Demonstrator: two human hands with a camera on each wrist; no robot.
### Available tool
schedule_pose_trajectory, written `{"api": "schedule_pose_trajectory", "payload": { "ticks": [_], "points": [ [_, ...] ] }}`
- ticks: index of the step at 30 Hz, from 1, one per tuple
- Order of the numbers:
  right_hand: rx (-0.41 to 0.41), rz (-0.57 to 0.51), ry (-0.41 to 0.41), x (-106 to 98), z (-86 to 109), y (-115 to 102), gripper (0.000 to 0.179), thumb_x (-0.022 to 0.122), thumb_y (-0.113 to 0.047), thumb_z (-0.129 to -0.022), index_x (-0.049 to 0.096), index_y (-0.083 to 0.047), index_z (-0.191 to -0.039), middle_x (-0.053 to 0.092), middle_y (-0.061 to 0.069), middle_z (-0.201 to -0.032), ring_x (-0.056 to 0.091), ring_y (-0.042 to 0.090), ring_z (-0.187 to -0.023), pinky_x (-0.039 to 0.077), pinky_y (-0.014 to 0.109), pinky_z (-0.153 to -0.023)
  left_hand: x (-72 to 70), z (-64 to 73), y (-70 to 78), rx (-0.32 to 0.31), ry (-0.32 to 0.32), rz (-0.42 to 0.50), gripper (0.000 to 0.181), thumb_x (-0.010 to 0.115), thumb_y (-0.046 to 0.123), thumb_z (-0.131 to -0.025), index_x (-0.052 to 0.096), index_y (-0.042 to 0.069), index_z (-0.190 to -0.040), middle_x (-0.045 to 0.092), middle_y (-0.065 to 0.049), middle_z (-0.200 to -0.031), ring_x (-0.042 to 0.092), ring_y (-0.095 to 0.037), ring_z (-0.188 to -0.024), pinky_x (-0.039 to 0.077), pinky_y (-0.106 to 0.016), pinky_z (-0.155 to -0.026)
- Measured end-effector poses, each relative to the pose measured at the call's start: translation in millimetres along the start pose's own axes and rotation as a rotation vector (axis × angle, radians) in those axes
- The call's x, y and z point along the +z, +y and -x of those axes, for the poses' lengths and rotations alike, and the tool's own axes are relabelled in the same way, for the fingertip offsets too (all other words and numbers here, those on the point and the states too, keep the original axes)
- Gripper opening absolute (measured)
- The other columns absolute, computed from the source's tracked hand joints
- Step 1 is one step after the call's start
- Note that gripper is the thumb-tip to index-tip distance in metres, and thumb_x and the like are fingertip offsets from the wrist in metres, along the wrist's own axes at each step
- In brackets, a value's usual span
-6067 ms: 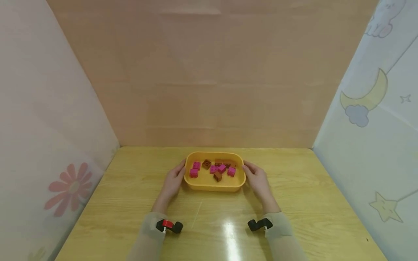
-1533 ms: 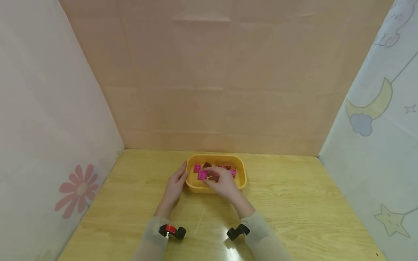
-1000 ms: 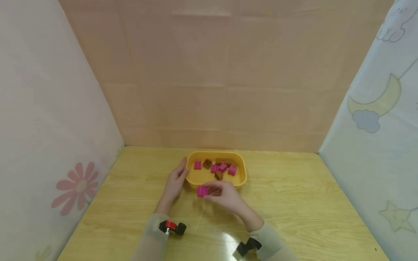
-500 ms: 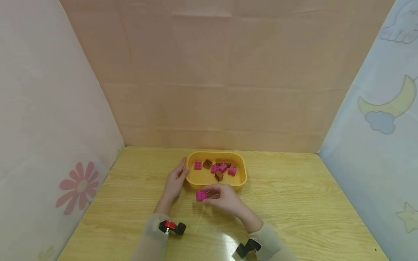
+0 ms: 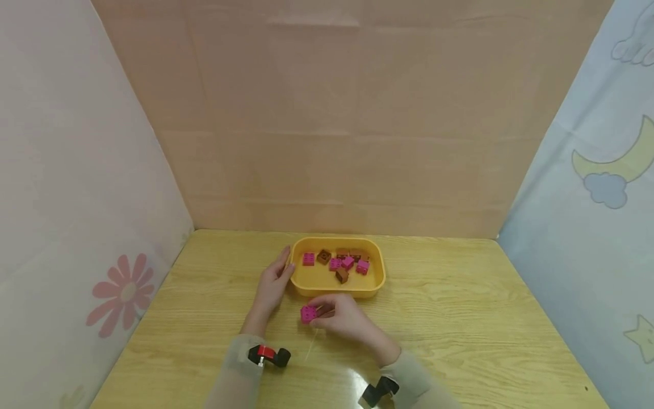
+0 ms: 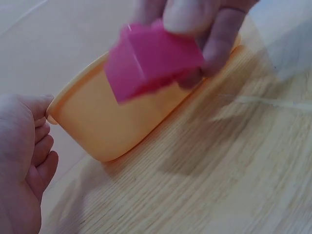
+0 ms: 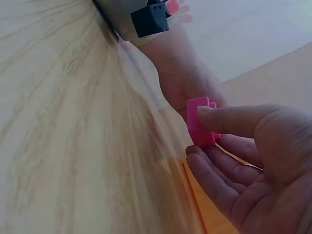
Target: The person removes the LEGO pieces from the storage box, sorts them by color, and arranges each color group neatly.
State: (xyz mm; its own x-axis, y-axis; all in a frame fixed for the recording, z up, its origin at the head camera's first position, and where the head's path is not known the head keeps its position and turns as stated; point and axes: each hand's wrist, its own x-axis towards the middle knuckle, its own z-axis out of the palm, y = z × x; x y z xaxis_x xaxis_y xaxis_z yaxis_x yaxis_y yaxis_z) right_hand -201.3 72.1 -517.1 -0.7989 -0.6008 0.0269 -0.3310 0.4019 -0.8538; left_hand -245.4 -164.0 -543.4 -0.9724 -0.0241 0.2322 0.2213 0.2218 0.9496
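My right hand (image 5: 343, 318) pinches a pink toy building brick (image 5: 308, 314) between thumb and fingers, in front of the tray and above the tabletop. The brick's studs show in the head view; in the right wrist view the thumb lies on the flat side of the same pink brick (image 7: 197, 117). At the left end of a yellow tray (image 5: 357, 293), my left hand (image 5: 271, 287) holds the rim. In the left wrist view its other fingers (image 6: 46, 146) curl below the rim. Inside the tray lie several pink bricks (image 5: 309, 259) and brown bricks (image 5: 324, 257).
The tray stands on a wood-grain table (image 5: 460, 318), near its back edge. A tan backdrop (image 5: 327, 142) rises behind, with a flower-printed panel (image 5: 122, 289) at left and a moon-printed panel (image 5: 603, 187) at right. Each wrist wears a black camera mount (image 5: 269, 356).
My right hand has taken the pink brick out of the tray and brought it over the front rim, then a little left and nearer. My left hand stays at the tray's left end.
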Motion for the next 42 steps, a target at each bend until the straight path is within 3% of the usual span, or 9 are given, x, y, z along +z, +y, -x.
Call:
{"api": "schedule_pose_trajectory", "payload": {
  "ticks": [7, 19, 42],
  "points": [
    [0.022, 0.021, 0.006, 7, -5.3, 5, 0.033, 0.09, -0.018, -0.089, 0.08, -0.011, -0.119, 0.079, -0.004, -0.105, 0.074, 0.011, -0.096, 0.061, 0.026, -0.086, -1.2, 1.8, 0.1, 0.002, -0.007, 0.008, 0.054, 0.059, 0.014, -0.112, 0.043, 0.003, -0.162, 0.035, -0.014, -0.171, 0.03, -0.027, -0.159, 0.023, -0.045, -0.131],
    [0.079, 0.058, 0.029, 11, -8.2, 6, 0.033, 0.092, -0.019, -0.085, 0.08, -0.011, -0.115, 0.078, -0.005, -0.102, 0.073, 0.01, -0.093, 0.062, 0.029, -0.084, 0.1, 0.7, -0.1, -0.014, -0.014, 0.007, 0.05, 0.061, 0.014, -0.111, 0.049, 0.003, -0.158, 0.044, -0.008, -0.167, 0.034, -0.026, -0.157, 0.027, -0.044, -0.13],
    [0.051, 0.09, 0.076, 19, -6.8, 10, 0.034, 0.092, -0.018, -0.084, 0.079, -0.009, -0.114, 0.076, -0.005, -0.098, 0.071, 0.009, -0.089, 0.061, 0.028, -0.081, 2.1, 1.1, -2.3, -0.009, -0.005, -0.01, 0.05, 0.061, 0.015, -0.111, 0.049, 0.001, -0.157, 0.044, -0.011, -0.166, 0.036, -0.031, -0.156, 0.027, -0.048, -0.13]
  ]
}}
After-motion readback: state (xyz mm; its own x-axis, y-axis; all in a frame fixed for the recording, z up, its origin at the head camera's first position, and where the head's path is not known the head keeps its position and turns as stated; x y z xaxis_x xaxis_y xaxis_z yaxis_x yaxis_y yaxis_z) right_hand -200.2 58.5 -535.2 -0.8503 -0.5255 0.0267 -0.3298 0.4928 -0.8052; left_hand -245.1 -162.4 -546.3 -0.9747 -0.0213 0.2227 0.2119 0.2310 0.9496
